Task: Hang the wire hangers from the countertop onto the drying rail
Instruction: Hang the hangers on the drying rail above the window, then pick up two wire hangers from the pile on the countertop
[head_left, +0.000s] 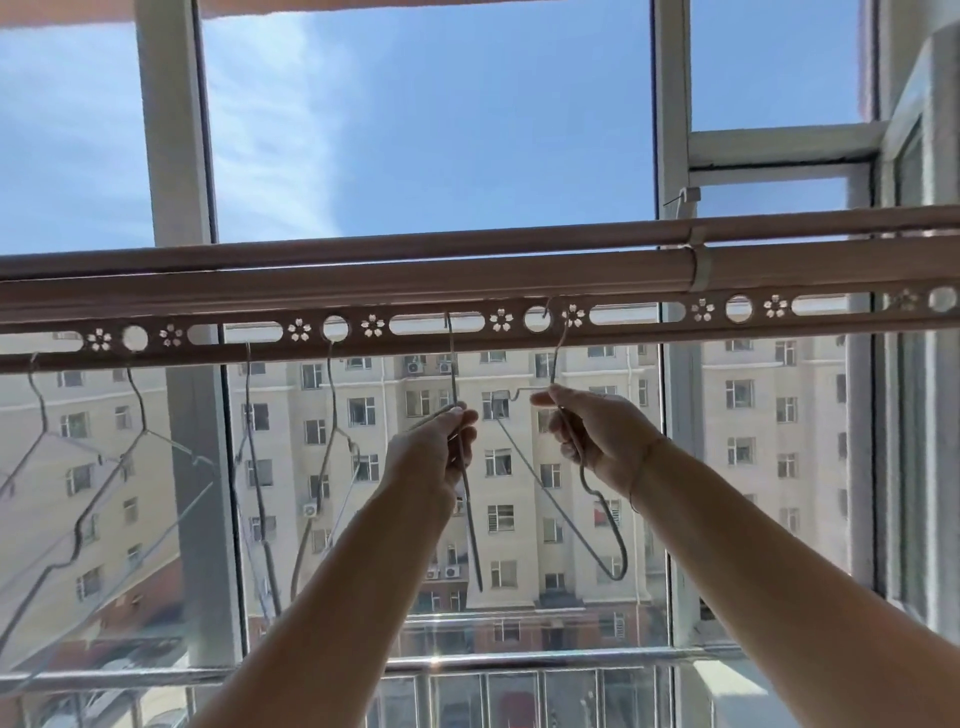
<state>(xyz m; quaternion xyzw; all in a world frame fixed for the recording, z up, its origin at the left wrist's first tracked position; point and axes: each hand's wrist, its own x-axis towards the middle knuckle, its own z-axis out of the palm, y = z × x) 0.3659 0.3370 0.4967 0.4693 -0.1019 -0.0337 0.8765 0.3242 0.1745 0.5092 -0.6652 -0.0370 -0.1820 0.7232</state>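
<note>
Head view shows a wide window (426, 130) behind the perforated drying rail (363, 280). Other wire hangers (140, 434) hang at its left. Left hand (434, 457) grips one hanger (471, 530) and right hand (597, 436) grips another hanger (555, 499), both hooked into rail holes.

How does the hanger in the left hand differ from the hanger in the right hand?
The left hanger, gripped by the left hand, hooks an oblong slot in the rail; the right hanger, gripped by the right hand, hooks a round hole. The left hanger shows nearly edge-on; the right hanger is turned, its outline visible. Both are thin grey wire.
</note>
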